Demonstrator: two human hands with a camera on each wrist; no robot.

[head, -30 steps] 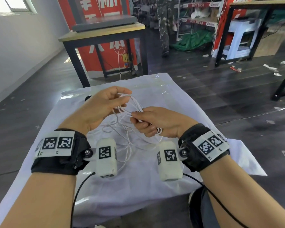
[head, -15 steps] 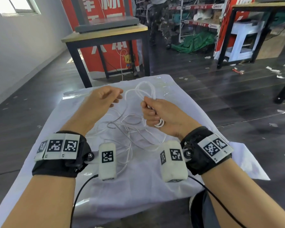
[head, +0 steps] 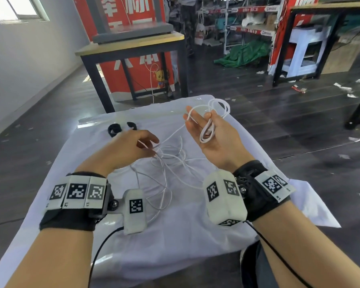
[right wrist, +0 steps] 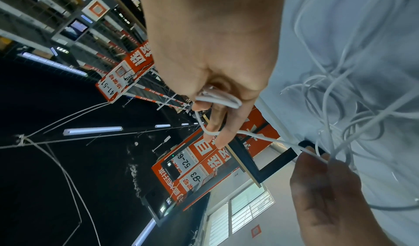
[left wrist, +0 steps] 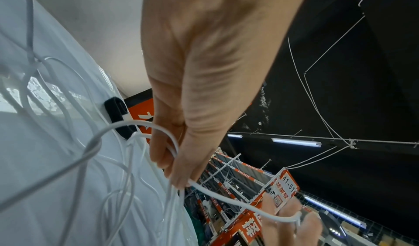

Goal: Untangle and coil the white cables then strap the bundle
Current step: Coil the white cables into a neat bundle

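Note:
Thin white cables lie in a loose tangle (head: pixel 168 163) on the white-clothed table (head: pixel 175 235). My right hand (head: pixel 204 121) is raised palm up over the table's far right, with several coiled loops (head: pixel 220 107) held under its thumb; the right wrist view shows its fingers curled round the loops (right wrist: pixel 217 98). A strand (left wrist: pixel 226 198) runs from there to my left hand (head: pixel 152 147), which hovers low over the tangle and pinches that strand between thumb and fingertips (left wrist: pixel 179 174). Two black straps (head: pixel 114 129) lie at the far left of the cloth.
A dark-framed table with a wooden top (head: pixel 131 44) stands just beyond the cloth, with a red banner (head: pixel 141 73) behind it. The dark floor (head: pixel 299 132) drops away on all sides. Black camera leads hang from both wrists over the near edge.
The right hand has opened out palm up and moved farther away to the right with the loops. The left hand has dropped toward the tangle, uncovering the black straps.

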